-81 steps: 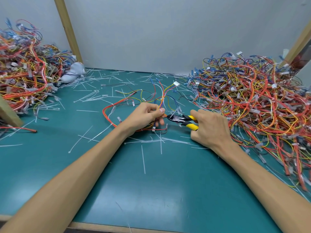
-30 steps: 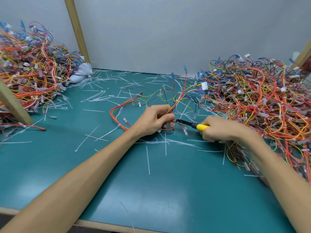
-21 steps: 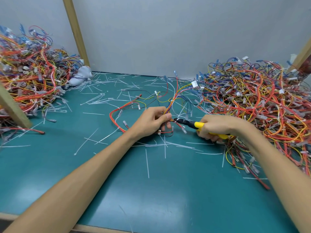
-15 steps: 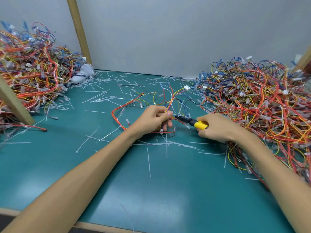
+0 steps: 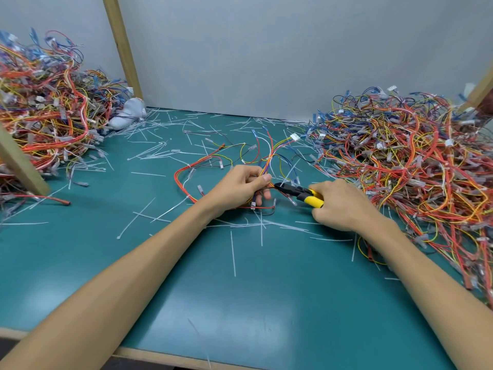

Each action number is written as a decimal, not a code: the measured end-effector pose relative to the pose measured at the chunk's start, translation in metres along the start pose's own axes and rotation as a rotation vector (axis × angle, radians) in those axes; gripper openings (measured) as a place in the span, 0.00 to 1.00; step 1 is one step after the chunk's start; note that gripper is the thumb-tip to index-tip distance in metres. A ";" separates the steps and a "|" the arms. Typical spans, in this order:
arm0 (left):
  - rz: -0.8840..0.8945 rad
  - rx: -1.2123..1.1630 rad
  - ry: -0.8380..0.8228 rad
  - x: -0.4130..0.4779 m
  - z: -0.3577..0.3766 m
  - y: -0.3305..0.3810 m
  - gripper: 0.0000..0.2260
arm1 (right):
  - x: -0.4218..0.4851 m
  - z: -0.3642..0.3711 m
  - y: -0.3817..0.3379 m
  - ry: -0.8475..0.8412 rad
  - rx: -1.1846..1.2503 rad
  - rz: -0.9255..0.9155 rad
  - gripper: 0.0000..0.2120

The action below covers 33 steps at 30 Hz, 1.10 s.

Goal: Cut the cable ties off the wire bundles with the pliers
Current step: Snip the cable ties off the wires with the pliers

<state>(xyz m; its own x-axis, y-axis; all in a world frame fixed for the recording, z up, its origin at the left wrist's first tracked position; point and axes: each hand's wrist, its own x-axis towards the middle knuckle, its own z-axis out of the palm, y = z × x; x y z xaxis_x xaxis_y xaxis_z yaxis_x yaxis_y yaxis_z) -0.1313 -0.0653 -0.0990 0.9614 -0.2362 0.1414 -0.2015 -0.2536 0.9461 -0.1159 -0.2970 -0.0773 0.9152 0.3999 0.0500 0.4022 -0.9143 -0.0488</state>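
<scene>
Teal matting covers the bench (image 5: 240, 295) across the lower frame, with a grey wall (image 5: 266, 49) behind it. Along the right edge sprawls the big heap of wire bundles (image 5: 413, 169), and a second heap (image 5: 45, 102) fills the upper left. Between them, at centre, my left hand (image 5: 237, 188) has fingers and thumb curled round one loose bundle (image 5: 269, 160), pinching the strands where they gather. The rest loops over the mat to the left and fans up toward a white connector (image 5: 294, 137). My right hand (image 5: 338, 206), just right of centre, is wrapped round the yellow handles of the pliers (image 5: 301, 194). Their dark nose points left and sits right beside my left thumb. The blades look nearly closed, and I cannot tell whether a tie lies between them. Cut ties (image 5: 233, 252) litter the mat. As I judge it, the risk is nicking a wire's insulation or my thumb tip, because blades, strands and thumb crowd together and the tie is too small to pick out.
</scene>
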 end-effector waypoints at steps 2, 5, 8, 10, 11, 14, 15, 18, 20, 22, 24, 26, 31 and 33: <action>-0.001 0.002 -0.002 0.000 0.000 0.000 0.11 | -0.002 0.004 -0.001 0.039 -0.016 0.006 0.07; -0.001 0.002 -0.001 0.000 0.000 0.000 0.11 | -0.005 0.007 -0.002 0.085 -0.013 -0.002 0.06; -0.005 0.005 0.002 -0.001 0.000 0.002 0.10 | -0.006 0.008 -0.003 0.110 -0.001 -0.010 0.07; -0.008 0.007 0.002 -0.002 0.000 0.003 0.11 | -0.007 0.009 -0.003 0.128 0.003 -0.008 0.07; -0.008 0.009 0.002 -0.002 -0.001 0.003 0.11 | -0.007 0.009 -0.004 0.138 0.003 -0.008 0.07; -0.009 0.011 0.002 -0.002 0.000 0.004 0.11 | -0.008 0.010 -0.006 0.159 0.001 -0.007 0.08; -0.009 0.013 0.002 -0.003 0.000 0.004 0.11 | -0.009 0.010 -0.006 0.164 0.001 -0.006 0.08; -0.009 0.015 0.003 -0.003 0.000 0.005 0.11 | -0.010 0.011 -0.006 0.173 0.001 -0.006 0.07; -0.006 0.009 0.001 -0.003 0.000 0.005 0.11 | -0.010 0.011 -0.006 0.175 0.004 -0.004 0.07; -0.004 0.005 0.002 -0.003 0.000 0.006 0.11 | -0.010 0.011 -0.006 0.177 0.005 -0.001 0.07; -0.007 0.004 0.003 -0.003 0.000 0.006 0.11 | -0.010 0.011 -0.006 0.177 0.009 0.002 0.07; -0.011 0.006 0.003 -0.003 0.000 0.006 0.11 | -0.010 0.011 -0.006 0.174 0.010 0.004 0.08; -0.009 0.003 0.002 -0.003 0.000 0.006 0.11 | -0.010 0.011 -0.007 0.172 0.018 0.008 0.07; -0.012 0.001 0.003 -0.003 0.000 0.006 0.11 | -0.010 0.011 -0.007 0.172 0.020 0.010 0.07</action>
<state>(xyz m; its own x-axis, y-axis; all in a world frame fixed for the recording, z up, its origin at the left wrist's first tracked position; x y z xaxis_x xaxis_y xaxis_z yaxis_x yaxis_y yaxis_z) -0.1356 -0.0656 -0.0942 0.9643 -0.2300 0.1315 -0.1906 -0.2577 0.9472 -0.1276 -0.2944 -0.0883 0.9019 0.3719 0.2196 0.3948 -0.9161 -0.0696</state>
